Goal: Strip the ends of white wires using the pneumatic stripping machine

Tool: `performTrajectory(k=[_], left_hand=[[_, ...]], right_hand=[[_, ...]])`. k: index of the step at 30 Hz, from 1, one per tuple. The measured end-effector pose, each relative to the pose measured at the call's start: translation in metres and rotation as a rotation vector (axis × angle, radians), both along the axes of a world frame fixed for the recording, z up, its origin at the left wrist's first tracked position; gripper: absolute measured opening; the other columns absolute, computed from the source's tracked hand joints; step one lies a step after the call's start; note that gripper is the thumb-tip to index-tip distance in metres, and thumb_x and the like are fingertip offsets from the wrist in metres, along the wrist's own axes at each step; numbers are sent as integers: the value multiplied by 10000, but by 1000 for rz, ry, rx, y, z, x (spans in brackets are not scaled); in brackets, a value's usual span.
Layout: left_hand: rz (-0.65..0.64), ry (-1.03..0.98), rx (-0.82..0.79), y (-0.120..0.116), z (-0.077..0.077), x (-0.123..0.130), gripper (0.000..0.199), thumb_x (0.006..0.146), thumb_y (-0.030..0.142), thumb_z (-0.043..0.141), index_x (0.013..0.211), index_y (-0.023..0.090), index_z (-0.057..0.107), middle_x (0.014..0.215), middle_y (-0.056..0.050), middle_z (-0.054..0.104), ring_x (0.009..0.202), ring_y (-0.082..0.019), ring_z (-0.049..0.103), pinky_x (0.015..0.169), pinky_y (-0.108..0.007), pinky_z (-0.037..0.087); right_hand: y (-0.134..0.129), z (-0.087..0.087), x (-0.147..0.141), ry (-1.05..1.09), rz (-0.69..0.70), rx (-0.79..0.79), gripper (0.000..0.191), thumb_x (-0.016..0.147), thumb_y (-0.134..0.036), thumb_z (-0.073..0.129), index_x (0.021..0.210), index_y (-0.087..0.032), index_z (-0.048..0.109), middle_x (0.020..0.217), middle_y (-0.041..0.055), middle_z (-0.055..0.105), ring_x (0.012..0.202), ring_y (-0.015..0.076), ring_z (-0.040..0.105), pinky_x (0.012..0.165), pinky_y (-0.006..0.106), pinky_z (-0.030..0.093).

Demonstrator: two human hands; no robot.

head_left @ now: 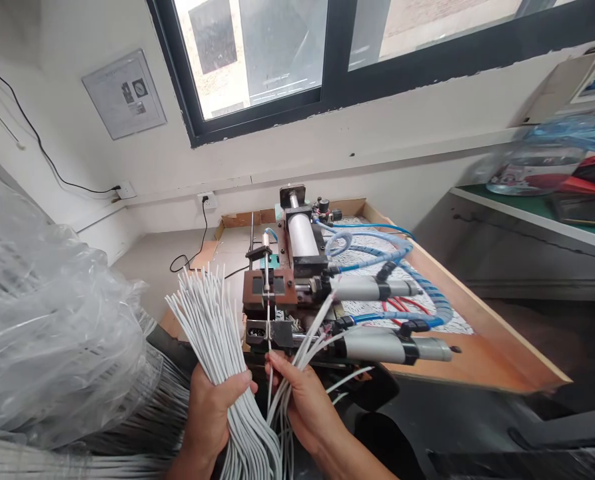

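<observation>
Clearly, the white wire bundle (217,347) sits at my 7 o'clock: dozens of slim, smooth, round strands, their cut ends fanned at the top, their lower lengths bending in soft curves. My left hand (208,413) grasps it, thumb laid across the front toward 2 o'clock; how the fingers close behind it I cannot tell. My right hand (307,403) is at 6 o'clock, its forearm slanting up from 5, thumb and forefinger pinching a single strand (270,393). Looser wires (310,340) pass under that hand and lean toward 1 o'clock; whether its hidden fingers grip them I can't see. The bundle's long axis points toward 11 o'clock, while the pinched strand stands nearly at 12, running up to the dark, blocky metal of the machine (307,267). A dull silver cylinder (374,347) lies toward 3 o'clock from there, glossy blue tubing (442,310) curling beyond it. Rumpled clear plastic (52,320) bulges near my 9 o'clock.
</observation>
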State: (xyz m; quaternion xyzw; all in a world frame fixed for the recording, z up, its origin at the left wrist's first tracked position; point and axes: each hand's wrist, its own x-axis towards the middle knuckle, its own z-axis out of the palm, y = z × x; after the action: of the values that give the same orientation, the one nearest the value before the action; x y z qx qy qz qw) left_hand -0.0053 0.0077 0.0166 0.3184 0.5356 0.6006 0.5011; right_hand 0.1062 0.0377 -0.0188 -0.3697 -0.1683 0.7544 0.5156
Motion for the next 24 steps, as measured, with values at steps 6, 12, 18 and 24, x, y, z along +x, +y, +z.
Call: performTrajectory(k=[6, 12, 18, 24], left_hand=[[6, 204, -12, 1, 2, 5, 187, 480, 141, 690, 654, 128, 622, 551, -13, 630, 504, -173, 562, 501, -289, 447], [-47, 292, 9, -5, -2, 9, 245, 521, 195, 684, 755, 130, 653, 676, -48, 674, 665, -231, 606, 634, -325, 456], [-25, 151, -38, -7, -9, -1, 198, 542, 191, 692, 722, 131, 635, 644, -34, 665, 634, -216, 616, 638, -318, 465], [-5, 36, -89, -8, -8, -2, 150, 571, 159, 681, 701, 127, 613, 609, -16, 641, 585, -195, 614, 580, -303, 468]], right_hand=[[-7, 3, 3, -114, 167, 217, 231, 628, -339, 676, 673, -114, 653, 525, -8, 538, 478, 84, 409, 471, 210, 309], [-15, -4, 0, -197, 49, 245, 244, 594, -342, 697, 641, -111, 634, 448, -44, 467, 431, 66, 353, 437, 200, 266], [-14, -6, -1, -126, -50, 113, 270, 596, -354, 693, 684, -108, 624, 552, 7, 565, 448, 74, 406, 424, 192, 283], [-8, -4, 1, -80, -73, 52, 237, 592, -343, 690, 660, -120, 645, 517, -31, 504, 437, 64, 382, 431, 186, 285]])
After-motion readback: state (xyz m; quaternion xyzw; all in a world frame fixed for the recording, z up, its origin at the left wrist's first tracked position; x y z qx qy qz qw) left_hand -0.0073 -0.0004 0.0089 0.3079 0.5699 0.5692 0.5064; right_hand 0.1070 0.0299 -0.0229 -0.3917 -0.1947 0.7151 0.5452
